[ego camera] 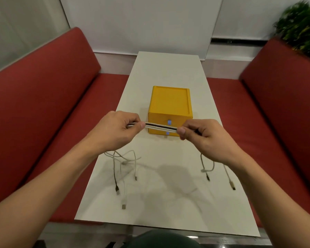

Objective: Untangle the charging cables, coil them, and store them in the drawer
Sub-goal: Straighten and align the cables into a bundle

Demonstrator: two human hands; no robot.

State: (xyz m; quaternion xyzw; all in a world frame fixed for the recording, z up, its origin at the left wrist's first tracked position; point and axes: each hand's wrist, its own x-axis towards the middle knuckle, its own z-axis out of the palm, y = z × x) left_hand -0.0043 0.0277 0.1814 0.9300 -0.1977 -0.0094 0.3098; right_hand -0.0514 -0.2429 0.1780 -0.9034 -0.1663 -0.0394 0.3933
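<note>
left hand [119, 128] pinches cables [160, 127] | right hand [202, 136] pinches other end | stretched before yellow drawer box [170, 104]

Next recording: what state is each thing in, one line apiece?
cables: stretched straight between both hands, ends hanging loose below, not coiled.
left hand: pinches the cables.
right hand: pinches the cables.
drawer box: closed, upright on the table.
</note>
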